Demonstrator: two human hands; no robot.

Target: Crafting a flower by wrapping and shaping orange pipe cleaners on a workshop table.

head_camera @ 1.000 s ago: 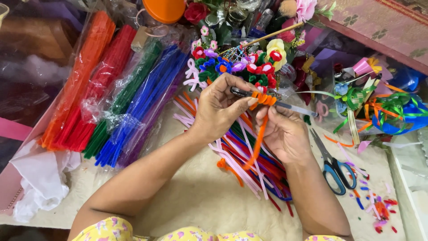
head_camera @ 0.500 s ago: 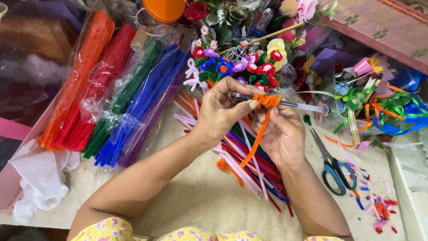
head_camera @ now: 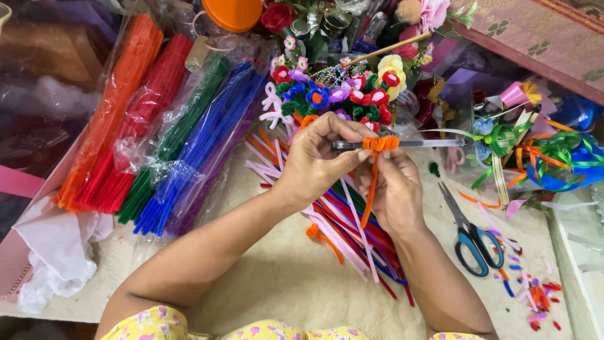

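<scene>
cluttered cream craft table (head_camera: 264, 289)

hands (head_camera: 352, 170) hide part of the clear pen (head_camera: 434, 143); elbows cut off.

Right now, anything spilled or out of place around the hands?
Small cut scraps of pipe cleaner lie strewn right of the scissors. Loose pipe cleaners sprawl crisscrossed under both hands, unlike the bagged bundles. Nothing looks damaged.
</scene>
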